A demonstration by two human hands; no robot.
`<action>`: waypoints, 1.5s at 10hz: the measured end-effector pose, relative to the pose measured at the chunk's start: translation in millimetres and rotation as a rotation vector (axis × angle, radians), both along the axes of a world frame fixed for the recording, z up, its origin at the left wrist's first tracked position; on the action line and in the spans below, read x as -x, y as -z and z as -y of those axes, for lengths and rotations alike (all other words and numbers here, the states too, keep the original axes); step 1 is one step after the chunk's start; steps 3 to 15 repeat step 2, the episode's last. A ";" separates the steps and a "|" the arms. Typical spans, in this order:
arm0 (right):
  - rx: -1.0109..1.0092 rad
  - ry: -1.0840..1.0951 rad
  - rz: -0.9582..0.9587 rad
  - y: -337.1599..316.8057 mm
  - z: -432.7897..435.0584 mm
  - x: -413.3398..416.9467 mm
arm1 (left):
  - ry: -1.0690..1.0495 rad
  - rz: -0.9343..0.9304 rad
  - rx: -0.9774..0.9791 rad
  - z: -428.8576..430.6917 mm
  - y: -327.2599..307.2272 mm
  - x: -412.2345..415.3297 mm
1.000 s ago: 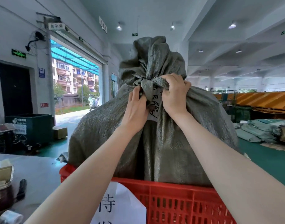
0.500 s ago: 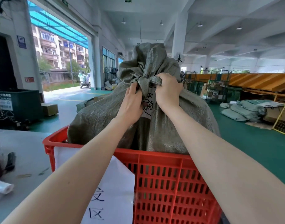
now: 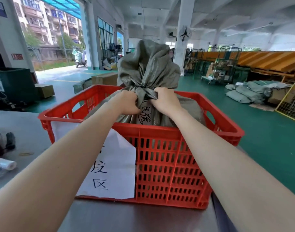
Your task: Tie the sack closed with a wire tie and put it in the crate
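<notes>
Sack and crate are already together: the grey-green woven plastic sack (image 3: 150,64) sits inside the red slotted plastic crate (image 3: 177,131) on the grey desk (image 3: 26,128), with its bunched top above the rim. The left hand (image 3: 126,102) and right hand (image 3: 166,101) grip the cinched neck from either side, fingers (image 3: 157,91) curled into the fabric, probably because the neck gives the firmest hold for settling the load. I cannot make out a wire tie.

grey tabletop (image 3: 26,128): clear plastic roll (image 3: 4,164) at left edge, rubber band (image 3: 26,154) near it | green floor (image 3: 269,148): cardboard box (image 3: 44,90) beside dark green bin (image 3: 13,84), far left | scooter (image 3: 79,57) parked at open doorway | fan (image 3: 185,34) on pillar | wire cart (image 3: 222,67), orange chutes (image 3: 269,59), heap of grey sacks (image 3: 250,92), right
</notes>
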State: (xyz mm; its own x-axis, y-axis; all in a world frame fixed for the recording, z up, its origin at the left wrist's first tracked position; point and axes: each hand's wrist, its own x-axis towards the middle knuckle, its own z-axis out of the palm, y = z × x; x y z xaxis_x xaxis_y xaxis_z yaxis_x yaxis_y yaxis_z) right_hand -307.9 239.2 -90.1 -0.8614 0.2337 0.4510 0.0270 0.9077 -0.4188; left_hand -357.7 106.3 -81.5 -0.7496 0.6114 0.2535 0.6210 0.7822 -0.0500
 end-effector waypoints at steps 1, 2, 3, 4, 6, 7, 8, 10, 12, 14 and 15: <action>-0.036 -0.013 0.121 -15.3 -1.8 -10.1 | -0.087 0.022 -0.037 4.0 -17.8 -11.1; -0.045 0.035 0.087 -32.6 -6.7 -28.3 | 0.017 0.077 -0.220 -2.9 -32.2 -28.3; -0.045 0.035 0.087 -32.6 -6.7 -28.3 | 0.017 0.077 -0.220 -2.9 -32.2 -28.3; -0.045 0.035 0.087 -32.6 -6.7 -28.3 | 0.017 0.077 -0.220 -2.9 -32.2 -28.3; -0.045 0.035 0.087 -32.6 -6.7 -28.3 | 0.017 0.077 -0.220 -2.9 -32.2 -28.3; -0.045 0.035 0.087 -32.6 -6.7 -28.3 | 0.017 0.077 -0.220 -2.9 -32.2 -28.3; -0.045 0.035 0.087 -32.6 -6.7 -28.3 | 0.017 0.077 -0.220 -2.9 -32.2 -28.3; -0.045 0.035 0.087 -32.6 -6.7 -28.3 | 0.017 0.077 -0.220 -2.9 -32.2 -28.3; -0.045 0.035 0.087 -32.6 -6.7 -28.3 | 0.017 0.077 -0.220 -2.9 -32.2 -28.3; -0.045 0.035 0.087 -32.6 -6.7 -28.3 | 0.017 0.077 -0.220 -2.9 -32.2 -28.3; -0.045 0.035 0.087 -32.6 -6.7 -28.3 | 0.017 0.077 -0.220 -2.9 -32.2 -28.3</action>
